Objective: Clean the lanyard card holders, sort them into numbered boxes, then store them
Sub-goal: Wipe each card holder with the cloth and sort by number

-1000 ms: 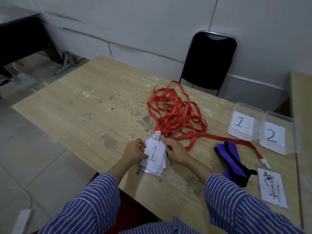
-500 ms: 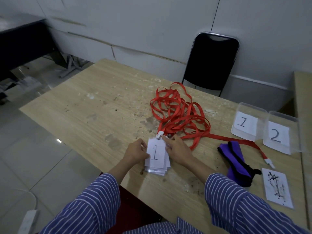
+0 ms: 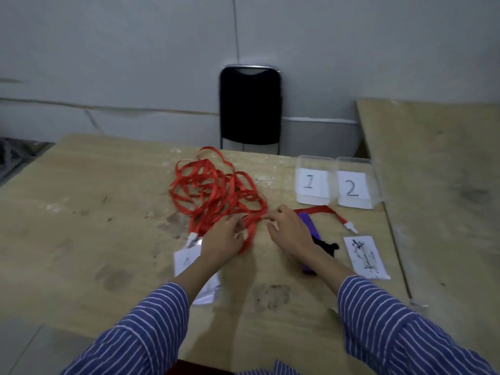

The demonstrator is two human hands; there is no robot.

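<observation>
Both hands out over the wooden table [image 3: 81,212], frame a bit blurred. Left hand [image 3: 223,239] lies palm down on the near edge of the tangle of red lanyards [image 3: 216,190], fingers loosely spread and lying on the straps at its 12 o'clock; can't tell if any strap is actually pinched. Right hand [image 3: 288,232] sits just right of the tangle, fingers apart and relaxed, fingertips reaching toward the straps at its 10 o'clock, thumb out to the left; contact with a strap unclear. Stack of card holders [image 3: 189,263] lies flat on the table at 7 o'clock from the left hand, partly under the left forearm, its white clip [image 3: 192,237] joined to the red straps just left of the fingers; not held by either hand. One red strap runs to 2 o'clock from the right hand, ending in a white clip [image 3: 349,227]. Purple and black cloth [image 3: 311,231] partly under the right hand. Inked white card [image 3: 365,257] at 4 o'clock of the right hand. Clear boxes marked 1 [image 3: 313,182] and 2 [image 3: 354,186] side by side at 1 o'clock. Black chair [image 3: 250,109] behind the table, against the wall
</observation>
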